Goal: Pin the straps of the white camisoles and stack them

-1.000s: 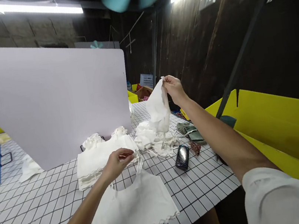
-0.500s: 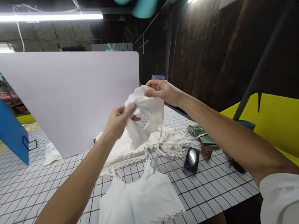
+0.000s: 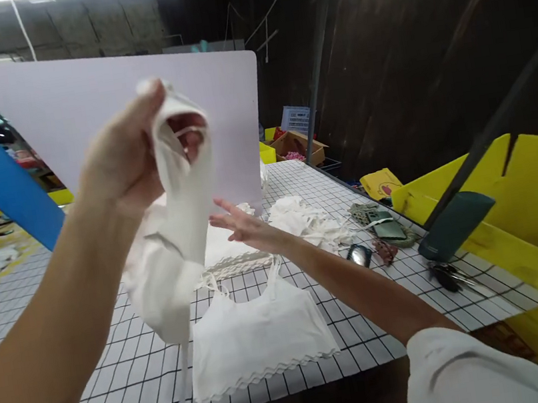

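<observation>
Left hand (image 3: 126, 159) raised, clamped on a crumpled white fabric garment (image 3: 174, 242) hanging long-axis down — right hand (image 3: 239, 223), fingers spread and empty, lies just beyond it above the white scallop-hemmed crop top (image 3: 258, 334) flat on the gridded tabletop (image 3: 392, 318).

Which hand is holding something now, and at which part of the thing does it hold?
The left hand holds a white top by its upper end, at the straps, and the rest hangs below. The right hand is open and holds nothing.
</observation>
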`<state>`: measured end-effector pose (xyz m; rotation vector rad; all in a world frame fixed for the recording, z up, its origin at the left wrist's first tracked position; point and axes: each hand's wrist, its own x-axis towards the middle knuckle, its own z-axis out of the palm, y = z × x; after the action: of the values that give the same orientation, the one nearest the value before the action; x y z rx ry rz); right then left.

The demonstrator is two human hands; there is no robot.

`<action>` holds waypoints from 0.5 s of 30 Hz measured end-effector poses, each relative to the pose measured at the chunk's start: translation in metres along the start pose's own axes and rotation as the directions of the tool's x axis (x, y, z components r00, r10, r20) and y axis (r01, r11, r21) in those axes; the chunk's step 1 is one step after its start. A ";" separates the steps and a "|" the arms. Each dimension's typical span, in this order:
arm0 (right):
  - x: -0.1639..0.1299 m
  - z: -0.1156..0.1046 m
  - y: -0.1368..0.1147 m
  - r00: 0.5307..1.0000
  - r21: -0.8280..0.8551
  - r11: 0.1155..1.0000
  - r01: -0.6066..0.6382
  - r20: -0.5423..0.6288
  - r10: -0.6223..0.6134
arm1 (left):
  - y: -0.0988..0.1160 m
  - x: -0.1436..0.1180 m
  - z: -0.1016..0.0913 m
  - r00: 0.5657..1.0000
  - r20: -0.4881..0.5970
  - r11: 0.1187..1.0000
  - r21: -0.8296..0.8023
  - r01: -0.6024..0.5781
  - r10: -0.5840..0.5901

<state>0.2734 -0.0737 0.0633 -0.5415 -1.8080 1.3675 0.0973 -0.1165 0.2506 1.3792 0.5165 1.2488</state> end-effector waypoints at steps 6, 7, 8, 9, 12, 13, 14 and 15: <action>-0.001 0.000 -0.041 0.995 0.296 0.951 0.090 -0.072 -0.071 | -0.041 -0.017 -0.047 0.972 0.055 0.954 0.208 0.214 -0.230; -0.004 0.000 -0.042 0.994 0.305 0.948 0.090 -0.088 -0.066 | -0.048 -0.021 -0.053 0.968 0.039 0.950 0.206 0.236 -0.249; -0.005 0.002 -0.042 0.994 0.325 0.942 0.085 -0.088 -0.059 | -0.054 -0.025 -0.056 0.959 0.045 0.942 0.206 0.264 -0.279; -0.006 0.005 -0.041 0.996 0.351 0.934 0.071 -0.069 -0.050 | -0.060 -0.029 -0.058 0.947 0.075 0.933 0.212 0.289 -0.311; -0.005 0.017 -0.035 0.998 0.370 0.928 -0.034 0.054 0.015 | -0.070 -0.036 -0.057 0.889 0.210 0.895 0.282 0.344 -0.408; -0.005 0.019 -0.034 0.996 0.334 0.940 -0.074 0.076 0.052 | -0.071 -0.037 -0.057 0.874 0.227 0.882 0.313 0.352 -0.429; -0.006 0.018 -0.035 0.993 0.283 0.953 -0.109 0.080 0.090 | -0.071 -0.038 -0.059 0.873 0.220 0.875 0.334 0.352 -0.435; -0.008 0.015 -0.037 0.989 0.226 0.964 -0.140 0.076 0.126 | -0.070 -0.039 -0.061 0.882 0.196 0.873 0.339 0.350 -0.429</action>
<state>0.2705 -0.1011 0.0935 -0.5088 -1.6553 1.6772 0.0548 -0.1055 0.1595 1.5653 0.7740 0.6573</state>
